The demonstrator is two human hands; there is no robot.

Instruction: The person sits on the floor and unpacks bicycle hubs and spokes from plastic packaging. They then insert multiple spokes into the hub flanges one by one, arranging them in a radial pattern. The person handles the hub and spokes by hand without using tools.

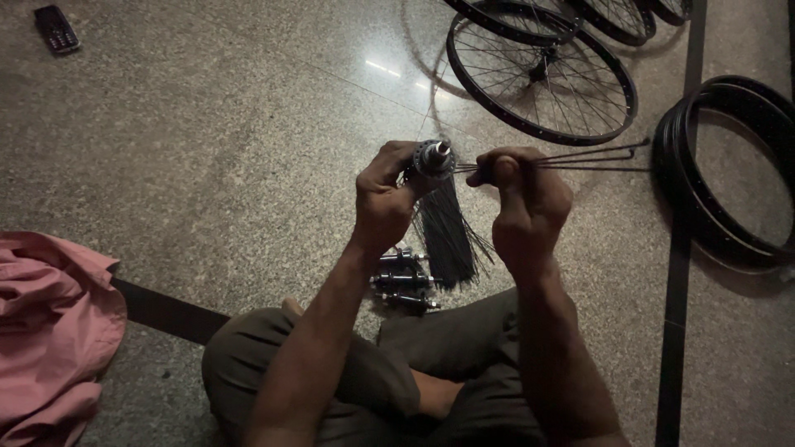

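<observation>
One wheel hub (434,158) sat in the left hand (383,201), fingers curled tight round it, a bundle of black spokes (447,236) hanging below. The right hand (523,203) pinched several loose spokes (592,157) — too fine to count — pointing right, ending just short of the stacked rims (729,170). Three spare hubs (404,281) lay below the left wrist; bare floor (215,149) stretched leftward.
</observation>
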